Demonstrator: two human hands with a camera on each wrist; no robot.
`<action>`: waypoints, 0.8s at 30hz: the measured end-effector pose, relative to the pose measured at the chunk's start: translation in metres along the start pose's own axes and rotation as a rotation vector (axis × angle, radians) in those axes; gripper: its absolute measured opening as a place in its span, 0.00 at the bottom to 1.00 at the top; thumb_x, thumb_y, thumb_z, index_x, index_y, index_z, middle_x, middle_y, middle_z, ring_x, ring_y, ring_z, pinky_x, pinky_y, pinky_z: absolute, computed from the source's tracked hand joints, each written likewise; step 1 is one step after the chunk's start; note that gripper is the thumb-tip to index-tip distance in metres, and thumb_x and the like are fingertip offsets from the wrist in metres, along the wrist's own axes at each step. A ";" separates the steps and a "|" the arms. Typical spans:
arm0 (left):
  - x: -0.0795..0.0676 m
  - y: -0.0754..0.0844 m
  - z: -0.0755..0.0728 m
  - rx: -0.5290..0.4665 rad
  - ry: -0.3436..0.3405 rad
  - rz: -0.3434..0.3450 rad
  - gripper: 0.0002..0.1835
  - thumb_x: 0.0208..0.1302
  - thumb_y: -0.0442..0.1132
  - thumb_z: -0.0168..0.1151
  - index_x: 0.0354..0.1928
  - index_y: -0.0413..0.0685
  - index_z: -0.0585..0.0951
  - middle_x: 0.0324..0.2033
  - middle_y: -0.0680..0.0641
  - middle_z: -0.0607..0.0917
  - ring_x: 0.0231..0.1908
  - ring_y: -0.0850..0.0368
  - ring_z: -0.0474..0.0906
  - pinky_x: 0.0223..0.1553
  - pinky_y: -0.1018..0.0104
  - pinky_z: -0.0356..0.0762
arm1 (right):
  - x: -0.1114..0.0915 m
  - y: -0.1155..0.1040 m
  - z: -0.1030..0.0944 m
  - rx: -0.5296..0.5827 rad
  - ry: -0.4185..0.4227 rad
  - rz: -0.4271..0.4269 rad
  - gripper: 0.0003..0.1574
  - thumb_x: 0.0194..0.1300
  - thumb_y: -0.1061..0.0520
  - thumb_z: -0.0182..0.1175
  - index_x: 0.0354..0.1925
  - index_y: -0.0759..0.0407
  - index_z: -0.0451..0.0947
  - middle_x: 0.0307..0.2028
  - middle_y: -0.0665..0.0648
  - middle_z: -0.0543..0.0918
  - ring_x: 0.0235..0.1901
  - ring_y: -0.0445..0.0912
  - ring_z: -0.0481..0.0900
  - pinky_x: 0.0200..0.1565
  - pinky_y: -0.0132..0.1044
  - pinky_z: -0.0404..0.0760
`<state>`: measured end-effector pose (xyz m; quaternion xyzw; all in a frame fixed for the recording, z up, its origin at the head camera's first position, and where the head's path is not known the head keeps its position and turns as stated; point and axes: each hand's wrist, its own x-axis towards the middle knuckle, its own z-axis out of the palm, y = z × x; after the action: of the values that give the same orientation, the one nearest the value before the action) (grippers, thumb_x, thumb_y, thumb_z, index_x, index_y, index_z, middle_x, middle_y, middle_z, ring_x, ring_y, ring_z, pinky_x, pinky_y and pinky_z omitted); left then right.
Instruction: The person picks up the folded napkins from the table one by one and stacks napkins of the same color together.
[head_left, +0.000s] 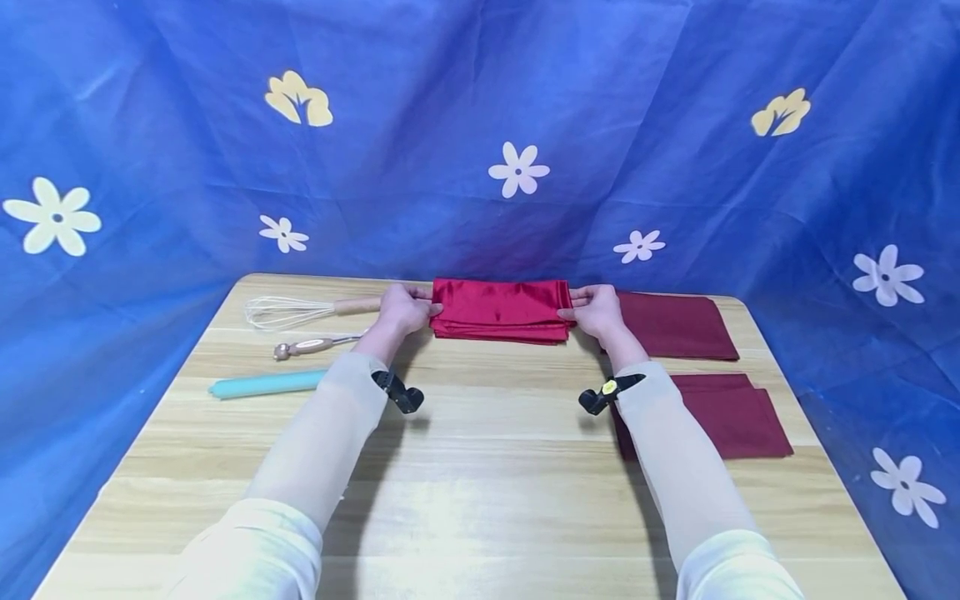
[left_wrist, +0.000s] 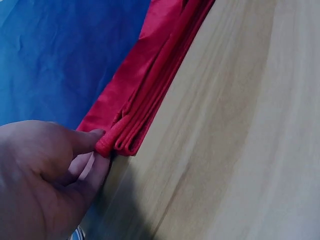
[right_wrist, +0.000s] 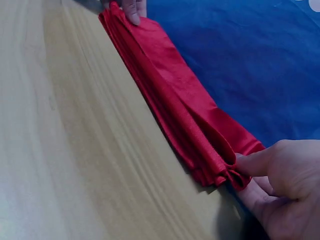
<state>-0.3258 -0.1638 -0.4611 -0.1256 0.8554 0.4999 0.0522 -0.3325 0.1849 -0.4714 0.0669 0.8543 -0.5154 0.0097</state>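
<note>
A shiny red satin cloth (head_left: 498, 304), folded into a layered strip, lies along the far edge of the table. At its left end my left hand (head_left: 406, 310) pinches the folded layers between thumb and fingers. My right hand (head_left: 596, 312) pinches the opposite end the same way. Seen from the left wrist, the thumb of the left hand (left_wrist: 45, 172) lies on top of the red cloth (left_wrist: 137, 85) with fingers beneath. In the right wrist view, several stacked folds of the cloth (right_wrist: 172, 107) show, and the right hand (right_wrist: 285, 185) grips a looped corner.
Left of the cloth lie a whisk (head_left: 292, 312), a tool with a brown handle (head_left: 309, 345) partly behind the left arm, and a turquoise stick-like object (head_left: 266, 384). Two folded dark red cloths, one far (head_left: 675, 327) and one nearer (head_left: 738, 417), lie at the right. A blue flowered curtain (head_left: 450, 125) hangs behind the wooden table (head_left: 480, 467).
</note>
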 end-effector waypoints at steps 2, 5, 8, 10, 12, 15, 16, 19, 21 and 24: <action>0.000 0.000 0.000 -0.005 0.007 0.005 0.17 0.66 0.35 0.76 0.54 0.38 0.86 0.50 0.39 0.87 0.56 0.45 0.78 0.57 0.57 0.76 | -0.001 0.001 0.000 -0.001 0.007 0.012 0.25 0.57 0.64 0.80 0.53 0.68 0.85 0.45 0.67 0.90 0.47 0.52 0.86 0.49 0.37 0.80; 0.000 -0.001 0.000 -0.005 0.001 0.007 0.17 0.66 0.35 0.76 0.54 0.38 0.86 0.50 0.38 0.87 0.56 0.45 0.79 0.58 0.56 0.76 | -0.002 0.004 0.001 0.001 0.013 0.031 0.24 0.59 0.63 0.80 0.52 0.68 0.86 0.45 0.67 0.90 0.48 0.52 0.86 0.53 0.39 0.80; 0.001 -0.002 0.001 -0.003 -0.018 -0.010 0.17 0.67 0.35 0.75 0.55 0.37 0.86 0.49 0.38 0.87 0.55 0.45 0.80 0.60 0.55 0.76 | -0.002 0.006 0.002 0.014 0.019 0.039 0.24 0.59 0.62 0.80 0.52 0.69 0.86 0.46 0.67 0.90 0.49 0.52 0.86 0.55 0.41 0.79; 0.003 -0.002 0.001 -0.022 -0.030 -0.029 0.18 0.68 0.35 0.75 0.56 0.37 0.85 0.49 0.38 0.87 0.54 0.46 0.81 0.60 0.55 0.77 | -0.002 0.007 0.002 0.018 0.027 0.044 0.24 0.59 0.61 0.81 0.51 0.68 0.86 0.45 0.66 0.90 0.50 0.52 0.86 0.56 0.41 0.79; 0.004 -0.003 0.002 -0.044 -0.041 -0.043 0.18 0.68 0.35 0.75 0.56 0.37 0.84 0.49 0.38 0.88 0.52 0.46 0.83 0.60 0.56 0.78 | -0.002 0.008 0.002 0.022 0.035 0.050 0.24 0.59 0.61 0.81 0.51 0.68 0.86 0.45 0.66 0.90 0.50 0.52 0.86 0.57 0.42 0.78; 0.006 -0.003 0.003 -0.087 -0.059 -0.056 0.19 0.68 0.34 0.74 0.58 0.36 0.83 0.49 0.37 0.88 0.51 0.46 0.84 0.61 0.56 0.79 | -0.002 0.009 0.001 0.022 0.040 0.061 0.23 0.59 0.61 0.81 0.51 0.67 0.87 0.45 0.65 0.90 0.50 0.52 0.86 0.58 0.42 0.78; 0.006 -0.003 0.003 -0.096 -0.062 -0.059 0.19 0.68 0.34 0.74 0.58 0.35 0.83 0.49 0.37 0.88 0.51 0.46 0.84 0.61 0.56 0.79 | -0.002 0.009 0.001 0.022 0.041 0.063 0.23 0.59 0.61 0.81 0.51 0.67 0.87 0.45 0.65 0.90 0.51 0.52 0.86 0.59 0.43 0.78; 0.007 -0.005 0.004 -0.082 -0.055 -0.059 0.19 0.68 0.35 0.74 0.57 0.36 0.83 0.48 0.37 0.89 0.50 0.47 0.85 0.61 0.56 0.79 | -0.001 0.010 0.002 0.008 0.036 0.062 0.23 0.59 0.60 0.81 0.51 0.66 0.87 0.45 0.64 0.90 0.52 0.52 0.85 0.59 0.43 0.78; 0.007 -0.006 0.004 -0.074 -0.052 -0.061 0.18 0.68 0.35 0.75 0.57 0.36 0.83 0.48 0.38 0.89 0.50 0.48 0.84 0.62 0.57 0.78 | -0.001 0.010 0.002 0.004 0.033 0.064 0.23 0.60 0.59 0.81 0.52 0.66 0.87 0.46 0.64 0.90 0.53 0.52 0.85 0.59 0.43 0.78; 0.007 -0.007 0.003 -0.065 -0.051 -0.057 0.18 0.69 0.36 0.74 0.57 0.36 0.83 0.48 0.38 0.89 0.50 0.48 0.84 0.62 0.57 0.78 | -0.001 0.010 0.002 -0.003 0.031 0.066 0.23 0.60 0.59 0.81 0.52 0.66 0.87 0.47 0.64 0.90 0.52 0.52 0.85 0.59 0.43 0.78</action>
<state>-0.3307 -0.1651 -0.4699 -0.1386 0.8331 0.5289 0.0841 -0.3301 0.1873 -0.4812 0.1029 0.8524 -0.5124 0.0133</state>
